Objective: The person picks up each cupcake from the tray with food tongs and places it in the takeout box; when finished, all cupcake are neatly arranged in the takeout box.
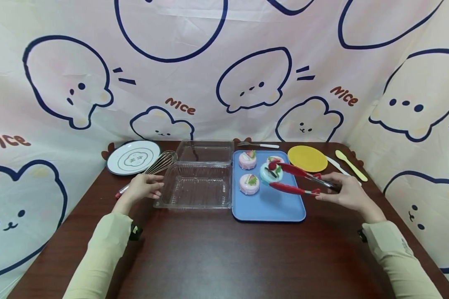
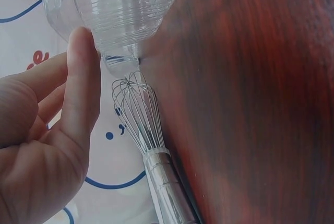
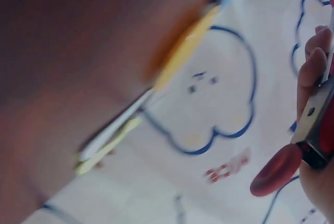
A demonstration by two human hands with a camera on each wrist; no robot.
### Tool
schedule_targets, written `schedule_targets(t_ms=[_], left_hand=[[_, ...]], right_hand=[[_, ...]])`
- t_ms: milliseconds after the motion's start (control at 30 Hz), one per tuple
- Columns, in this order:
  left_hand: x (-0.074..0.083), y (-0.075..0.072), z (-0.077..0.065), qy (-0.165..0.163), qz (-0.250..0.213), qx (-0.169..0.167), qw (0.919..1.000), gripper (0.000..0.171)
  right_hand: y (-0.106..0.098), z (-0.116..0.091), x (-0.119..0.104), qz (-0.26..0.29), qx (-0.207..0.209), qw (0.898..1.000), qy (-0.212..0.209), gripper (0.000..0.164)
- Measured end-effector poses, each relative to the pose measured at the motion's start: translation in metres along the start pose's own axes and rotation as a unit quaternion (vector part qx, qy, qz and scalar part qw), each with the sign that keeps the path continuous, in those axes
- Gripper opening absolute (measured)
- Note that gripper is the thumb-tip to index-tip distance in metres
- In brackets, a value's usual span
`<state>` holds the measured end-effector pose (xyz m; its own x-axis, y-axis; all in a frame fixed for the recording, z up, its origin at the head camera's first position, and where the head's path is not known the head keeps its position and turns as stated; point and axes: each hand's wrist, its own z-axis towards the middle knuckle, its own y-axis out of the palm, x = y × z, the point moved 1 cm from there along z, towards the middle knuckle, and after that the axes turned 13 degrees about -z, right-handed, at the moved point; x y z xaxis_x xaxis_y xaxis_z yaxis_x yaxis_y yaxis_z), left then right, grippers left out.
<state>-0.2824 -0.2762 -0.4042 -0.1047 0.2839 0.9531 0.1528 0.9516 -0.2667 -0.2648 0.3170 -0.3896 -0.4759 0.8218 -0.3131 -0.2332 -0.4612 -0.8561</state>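
My right hand grips red-tipped tongs by their metal handles. The tongs' two tips straddle a teal cake topped with a cherry, over the blue tray. Beside it on the tray sit pink cakes with strawberry slices: one at the back, one in front, and one partly hidden behind the teal cake. My left hand has its fingers loosely extended right at the left rim of the opened clear plastic box. Nothing is held in it.
A wire whisk lies behind my left hand, by a white plate. The box's lid is folded back. A fork lies behind the tray. To its right are a yellow plate, a white knife and a yellow-green spoon.
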Motion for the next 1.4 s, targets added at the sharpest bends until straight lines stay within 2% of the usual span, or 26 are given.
schedule_targets(t_ms=[200, 400, 600, 767, 1033, 1400], left_hand=[[-0.004, -0.001, 0.002, 0.003, 0.002, 0.002, 1.0000, 0.042], [-0.006, -0.002, 0.001, 0.001, 0.001, 0.003, 1.0000, 0.042], [-0.003, -0.001, 0.000, 0.012, -0.001, -0.003, 0.9999, 0.041], [-0.003, -0.001, -0.002, 0.014, 0.004, -0.005, 0.9999, 0.041], [-0.001, -0.002, -0.001, 0.016, 0.010, 0.000, 0.9998, 0.041], [0.001, -0.002, -0.001, 0.005, 0.008, -0.010, 0.9999, 0.042]], right_hand=[[0.015, 0.044, -0.043, 0.011, 0.014, 0.997, -0.075, 0.051], [0.051, 0.074, -0.099, 0.014, -0.008, 0.998, -0.068, 0.057], [0.092, 0.082, -0.153, -0.010, 0.004, 0.997, -0.073, 0.056], [0.116, 0.079, -0.183, -0.043, -0.009, 0.997, -0.059, 0.058], [0.133, 0.090, -0.209, -0.099, -0.021, 0.994, -0.027, 0.061], [0.143, 0.105, -0.221, -0.106, -0.060, 0.993, 0.000, 0.058]])
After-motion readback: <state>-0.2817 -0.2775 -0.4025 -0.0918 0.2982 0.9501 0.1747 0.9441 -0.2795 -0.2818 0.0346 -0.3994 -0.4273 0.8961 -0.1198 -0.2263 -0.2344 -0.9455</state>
